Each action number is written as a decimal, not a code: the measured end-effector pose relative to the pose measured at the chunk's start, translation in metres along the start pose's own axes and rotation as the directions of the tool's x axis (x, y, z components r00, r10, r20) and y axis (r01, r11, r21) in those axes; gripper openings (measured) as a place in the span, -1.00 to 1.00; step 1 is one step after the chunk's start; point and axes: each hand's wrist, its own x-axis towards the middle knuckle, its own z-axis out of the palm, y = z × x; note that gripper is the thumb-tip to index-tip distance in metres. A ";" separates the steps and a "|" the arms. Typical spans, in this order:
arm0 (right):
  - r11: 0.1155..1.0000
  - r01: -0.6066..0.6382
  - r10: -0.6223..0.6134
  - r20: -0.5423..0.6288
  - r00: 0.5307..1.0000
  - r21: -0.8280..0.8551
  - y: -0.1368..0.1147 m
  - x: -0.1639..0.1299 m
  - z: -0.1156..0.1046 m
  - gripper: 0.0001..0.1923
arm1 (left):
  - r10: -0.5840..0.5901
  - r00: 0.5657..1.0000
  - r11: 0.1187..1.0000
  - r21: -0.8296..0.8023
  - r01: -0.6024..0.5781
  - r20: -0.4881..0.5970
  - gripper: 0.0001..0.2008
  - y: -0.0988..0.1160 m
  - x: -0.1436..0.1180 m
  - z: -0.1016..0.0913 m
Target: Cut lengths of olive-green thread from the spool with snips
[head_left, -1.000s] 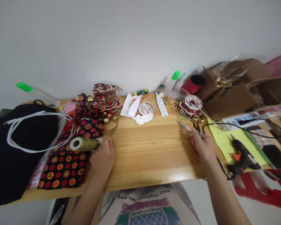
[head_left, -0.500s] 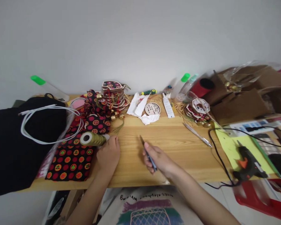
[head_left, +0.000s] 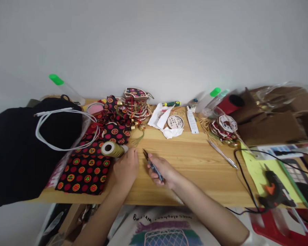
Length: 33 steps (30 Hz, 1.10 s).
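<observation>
My left hand (head_left: 125, 168) rests on the wooden table (head_left: 190, 160), its fingers curled on the narrow end of an olive-gold thread spool (head_left: 112, 149) that lies on its side. Just to its right, my right hand (head_left: 163, 170) holds small dark thread snips (head_left: 151, 162), their tips pointing up-left toward the left hand. The spool lies at the edge of a black fabric with red and orange dots (head_left: 83, 167). I cannot make out any thread between the two hands.
A black bag with white cords (head_left: 17, 147) fills the left end. Stacked patterned ornaments (head_left: 135, 104), a round wooden disc (head_left: 175, 122) and a glue tube (head_left: 192, 119) sit at the back. Tweezers (head_left: 222, 153), a glue gun (head_left: 274, 189) and cardboard boxes (head_left: 269, 123) are at the right.
My right hand picked up the snips near the ornaments at the right and carried them left, close to my left hand. The view has shifted left; the left hand stays at the spool.
</observation>
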 end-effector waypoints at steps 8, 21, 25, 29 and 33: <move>0.993 0.017 -0.016 -0.010 1.000 0.115 -0.004 0.001 0.010 -0.59 | 0.029 0.999 0.999 -0.033 -0.030 -0.026 -0.67 -0.002 0.000 -0.001; 0.995 0.050 -0.041 -0.091 0.995 0.090 -0.001 0.003 0.018 -0.59 | 0.028 0.999 0.997 -0.077 -0.029 -0.014 -0.68 -0.004 0.000 -0.004; 0.995 0.042 -0.033 -0.101 0.994 0.096 -0.001 0.003 0.018 -0.59 | 0.035 0.999 0.994 -0.105 -0.038 -0.026 -0.69 -0.005 0.000 -0.005; 0.994 0.049 -0.040 -0.098 0.994 0.099 0.000 0.004 0.018 -0.60 | 0.030 0.999 0.993 -0.114 -0.032 -0.028 -0.70 -0.006 0.000 -0.004; 0.992 0.064 -0.054 -0.089 0.995 0.105 0.003 0.007 0.018 -0.61 | 0.034 0.999 0.992 -0.120 -0.036 -0.025 -0.71 -0.005 0.000 -0.004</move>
